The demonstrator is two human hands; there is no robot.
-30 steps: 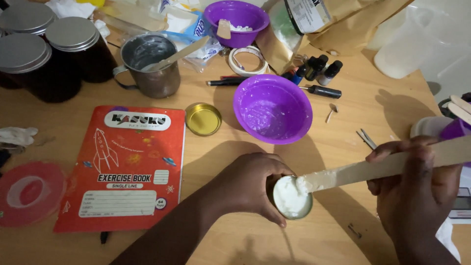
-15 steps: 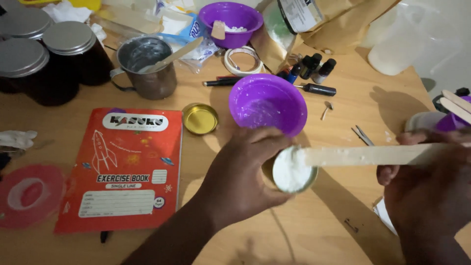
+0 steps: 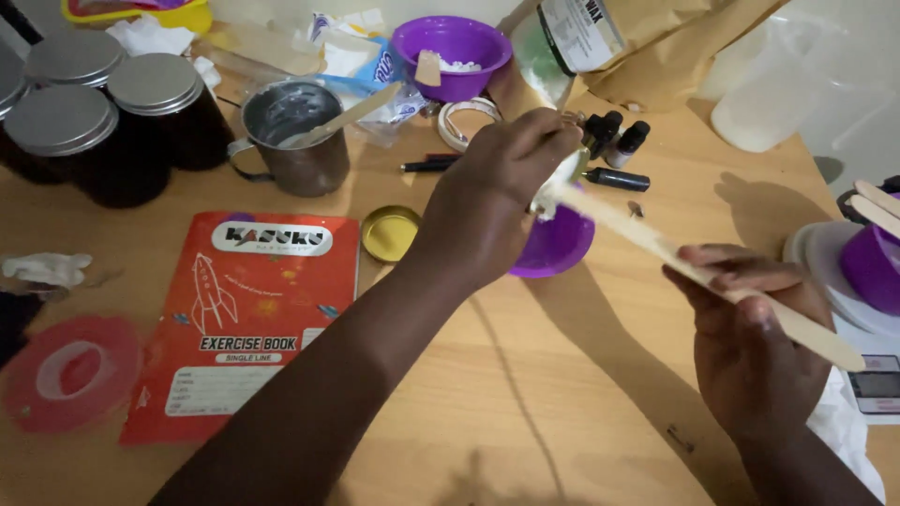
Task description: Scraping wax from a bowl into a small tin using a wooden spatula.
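My left hand (image 3: 497,197) grips a small round tin (image 3: 562,178) filled with white cream and holds it tilted above a purple bowl (image 3: 555,245) on the wooden table (image 3: 581,394). My right hand (image 3: 750,347) holds a long flat wooden stick (image 3: 694,272) whose far end reaches into the tin. Most of the tin is hidden behind my fingers. The tin's gold lid (image 3: 389,232) lies on the table to the left of the bowl.
A red exercise book (image 3: 244,319) lies at the left, beside a red tape roll (image 3: 70,370). Behind stand dark jars with metal lids (image 3: 141,112), a metal mug with a stick (image 3: 292,136), a second purple bowl (image 3: 452,52), small dark bottles (image 3: 614,141) and a white scale (image 3: 844,281).
My left hand lifted the tin from the table near me and carried it away, over the purple bowl. The stick followed, its tip still in the tin.
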